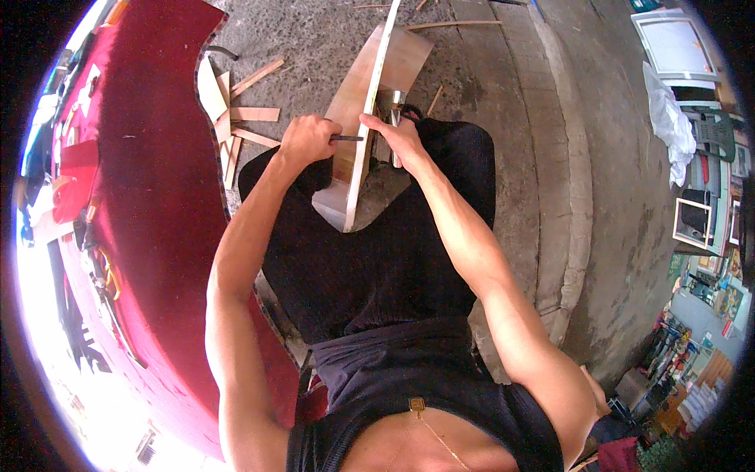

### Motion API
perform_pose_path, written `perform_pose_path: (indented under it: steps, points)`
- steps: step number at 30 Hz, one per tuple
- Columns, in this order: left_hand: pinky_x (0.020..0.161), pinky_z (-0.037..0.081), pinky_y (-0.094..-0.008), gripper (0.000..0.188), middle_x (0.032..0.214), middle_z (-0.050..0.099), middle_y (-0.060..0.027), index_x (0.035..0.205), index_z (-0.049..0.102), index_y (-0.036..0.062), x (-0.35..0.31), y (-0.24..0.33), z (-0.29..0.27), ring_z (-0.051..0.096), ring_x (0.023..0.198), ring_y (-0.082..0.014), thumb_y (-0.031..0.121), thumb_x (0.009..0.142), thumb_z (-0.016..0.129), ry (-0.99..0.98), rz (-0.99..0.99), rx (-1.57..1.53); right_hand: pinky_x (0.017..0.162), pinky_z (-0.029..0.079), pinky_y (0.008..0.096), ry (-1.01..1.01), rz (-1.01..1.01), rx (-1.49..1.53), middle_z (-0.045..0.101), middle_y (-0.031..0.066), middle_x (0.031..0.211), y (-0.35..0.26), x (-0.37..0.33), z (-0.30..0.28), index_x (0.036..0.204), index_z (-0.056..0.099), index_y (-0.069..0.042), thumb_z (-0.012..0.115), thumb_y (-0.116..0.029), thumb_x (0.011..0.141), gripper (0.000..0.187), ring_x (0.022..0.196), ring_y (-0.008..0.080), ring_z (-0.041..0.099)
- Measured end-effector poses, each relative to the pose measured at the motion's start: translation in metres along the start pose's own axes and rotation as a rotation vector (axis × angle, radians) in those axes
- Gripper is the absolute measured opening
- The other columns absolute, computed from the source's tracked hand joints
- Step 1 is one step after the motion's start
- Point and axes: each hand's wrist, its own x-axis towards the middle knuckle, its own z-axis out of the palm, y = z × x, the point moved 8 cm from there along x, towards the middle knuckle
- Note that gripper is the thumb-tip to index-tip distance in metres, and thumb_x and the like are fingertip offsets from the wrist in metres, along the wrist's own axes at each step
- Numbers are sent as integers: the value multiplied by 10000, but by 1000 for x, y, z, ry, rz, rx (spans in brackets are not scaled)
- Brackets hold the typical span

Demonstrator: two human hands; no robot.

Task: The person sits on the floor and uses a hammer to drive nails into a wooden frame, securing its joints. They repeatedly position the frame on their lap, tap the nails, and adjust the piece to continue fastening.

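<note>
My left hand (309, 137) is closed round a narrow dark metal tool (346, 138). Its flat tip reaches to the pale edge of a wooden board (371, 86), which stands on edge between my knees. My right hand (399, 140) has its thumb laid against that edge, just above the tip. Under the same palm runs a shiny silver metal tool (399, 98), perhaps a hammer head; its handle is hidden. A wider, smooth wooden panel (354, 94) slants out below the board on both sides. The right fingers are mostly covered and seem curled around the silver tool.
Loose wood strips (252, 114) lie on the concrete floor (511, 259) at left. A red cloth-covered surface (149, 197) runs along my left, with hand tools (106, 287) on its far side. Frames (692, 220), a white plastic sheet (668, 118) and clutter line the right.
</note>
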Motion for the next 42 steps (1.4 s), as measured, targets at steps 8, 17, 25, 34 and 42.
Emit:
perform_pose_path:
  steps: [8,17,25,34,42]
  points:
    - [621,531,-440,137,631,622,-146,744,670,110,1,-6,24,633,625,-347,181,631,702,139,62,-217,582,492,295,-2,-9,32,676,89,840,13,10,0,912,690,-14,826,-539,606,622,700,168,636]
    - [589,504,-423,157,648,607,-167,726,651,53,4,-5,35,615,598,-347,163,636,718,155,82,-432,724,485,308,-17,14,27,664,78,918,2,2,2,961,671,-21,820,-459,671,546,831,158,619]
    - [583,508,-424,170,642,613,-150,726,647,66,1,-4,20,624,610,-336,196,662,736,186,116,-372,717,496,303,-9,-26,50,678,94,919,0,4,3,953,686,-11,832,-495,634,597,820,169,638]
    - [593,518,-417,160,673,641,-91,712,651,92,-4,9,-26,650,667,-302,241,735,703,74,214,-36,653,506,314,-9,-17,32,682,113,875,13,15,2,922,695,1,828,-531,603,634,762,187,648]
    - [608,553,-363,115,660,651,-132,653,675,65,-1,27,-38,681,665,-273,160,717,672,8,314,240,677,513,329,-7,55,1,680,140,884,27,22,2,920,692,0,824,-569,578,676,777,211,656]
